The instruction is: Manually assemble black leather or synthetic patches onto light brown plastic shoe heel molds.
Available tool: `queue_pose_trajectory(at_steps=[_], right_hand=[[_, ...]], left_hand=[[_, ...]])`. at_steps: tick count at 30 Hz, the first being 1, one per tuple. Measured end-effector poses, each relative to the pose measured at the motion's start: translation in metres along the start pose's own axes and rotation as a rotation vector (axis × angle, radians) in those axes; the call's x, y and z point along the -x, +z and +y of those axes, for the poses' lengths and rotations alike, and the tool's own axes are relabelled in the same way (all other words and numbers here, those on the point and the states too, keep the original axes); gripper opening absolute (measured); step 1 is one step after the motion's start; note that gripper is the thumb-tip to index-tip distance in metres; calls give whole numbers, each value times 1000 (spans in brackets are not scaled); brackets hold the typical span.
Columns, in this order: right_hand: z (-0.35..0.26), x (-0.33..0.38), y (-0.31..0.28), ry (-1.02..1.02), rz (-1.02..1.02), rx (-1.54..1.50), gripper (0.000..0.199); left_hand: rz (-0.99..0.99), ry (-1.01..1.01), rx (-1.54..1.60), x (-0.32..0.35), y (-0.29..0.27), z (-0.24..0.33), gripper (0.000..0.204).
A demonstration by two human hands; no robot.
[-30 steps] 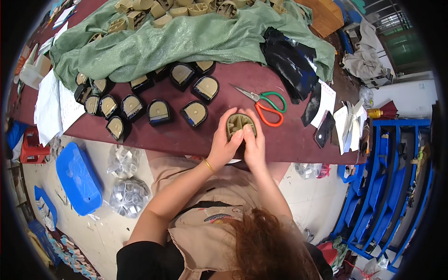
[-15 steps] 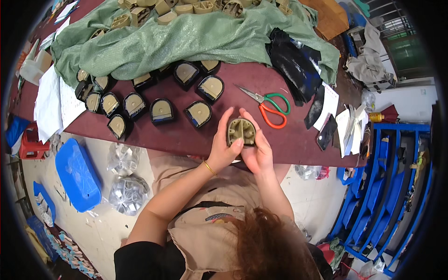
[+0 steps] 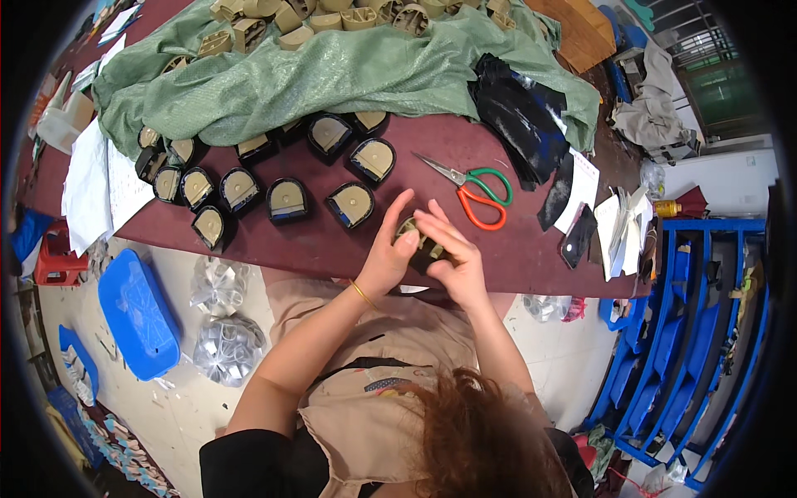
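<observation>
Blue plastic lid [image 3: 137,311] low on the floor at far left, with crinkled clear bags [image 3: 222,328] just beside it; white paper sheets [image 3: 95,187] hanging over the left end of a maroon table [image 3: 315,241]; above, a green cloth [image 3: 332,75] spread across the table's far side, strewn with tan heel-shaped pieces [image 3: 324,17]; below the cloth, a row of black-rimmed, tan-faced pieces [image 3: 286,199] lying flat on the maroon surface; at centre, near the table's front edge, left hand [image 3: 388,253] with a thin gold bracelet and right hand [image 3: 452,257] closed together around one small tan and black piece [image 3: 413,236], mostly hidden by fingers; just beyond, green- and orange-handled scissors [image 3: 473,187] lying slightly open; further right, black fabric pieces [image 3: 515,108]; blue racks [image 3: 689,332] at far right.
</observation>
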State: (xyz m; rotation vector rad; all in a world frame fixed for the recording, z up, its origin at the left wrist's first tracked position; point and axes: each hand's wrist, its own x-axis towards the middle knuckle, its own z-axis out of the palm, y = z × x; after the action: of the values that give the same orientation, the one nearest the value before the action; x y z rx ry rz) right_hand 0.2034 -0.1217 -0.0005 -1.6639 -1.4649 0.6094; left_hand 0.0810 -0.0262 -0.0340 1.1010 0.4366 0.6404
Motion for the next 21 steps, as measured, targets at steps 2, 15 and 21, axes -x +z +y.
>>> queue_pose_trajectory(at_steps=[2, 15, 21], right_hand=[[-8, -8, 5, 133, 197, -785, 96], [-4, 5, 15, 103, 199, -754, 91], [9, 4, 2, 62, 205, -343, 87]], left_hand=[[-40, -30, 59, -2, -6, -8, 67], [-107, -38, 257, 1, -3, -15, 53], [-208, -162, 401, -5, 1, 14, 57]])
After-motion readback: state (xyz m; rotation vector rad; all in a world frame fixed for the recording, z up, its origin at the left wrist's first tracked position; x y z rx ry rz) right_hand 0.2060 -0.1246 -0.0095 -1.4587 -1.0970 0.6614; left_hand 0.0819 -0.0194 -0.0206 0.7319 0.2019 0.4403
